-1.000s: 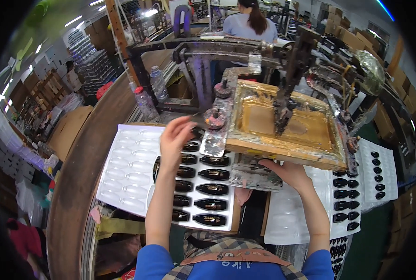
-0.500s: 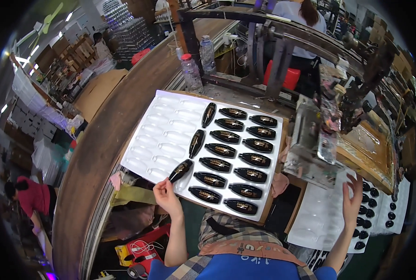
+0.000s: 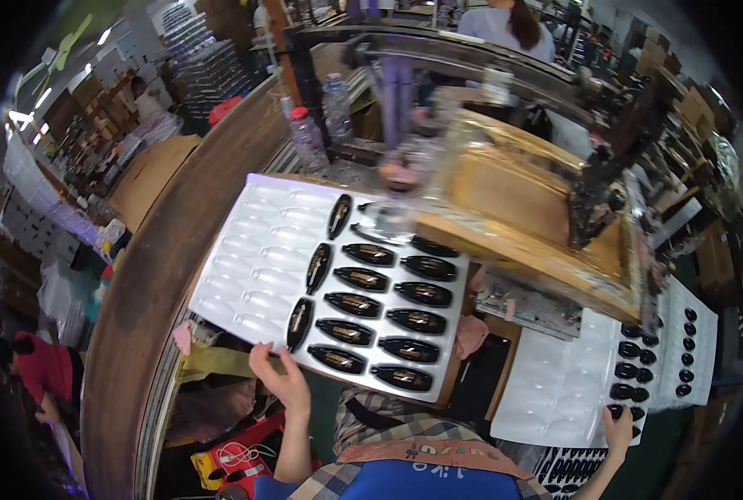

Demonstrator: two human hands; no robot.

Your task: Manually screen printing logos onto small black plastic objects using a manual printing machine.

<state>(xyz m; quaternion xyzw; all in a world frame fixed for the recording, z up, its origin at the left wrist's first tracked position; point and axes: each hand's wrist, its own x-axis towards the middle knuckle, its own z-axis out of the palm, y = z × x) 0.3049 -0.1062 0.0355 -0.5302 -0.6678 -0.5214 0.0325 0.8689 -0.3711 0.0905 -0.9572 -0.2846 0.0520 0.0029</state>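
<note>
White plastic forms the left tray (image 3: 230, 275), whose right part carries two columns of black bottles (image 3: 347, 332) lying flat with gold marks. Left of them, three more lie turned lengthwise; past these, bare hollows leave open room toward the tray's left edge. At the near edge, the left hand (image 3: 284, 390) has thumb and fingers parted, holding nothing, just below the nearest turned bottle (image 3: 300, 324). A wooden frame (image 3: 513, 260), blurred, overhangs the tray's far right corner and hides several bottles wholly or partly. The far end of the right tray (image 3: 547, 375) passes out of sight behind the frame; hollows fill its left part, smaller-looking dark bottles (image 3: 627, 371) its right. There the right hand (image 3: 617, 433) has its fingers drawn narrow at the nearest bottles; whether they grip one, I cannot tell. Its forearm is cut off by the picture's lower rim.
</note>
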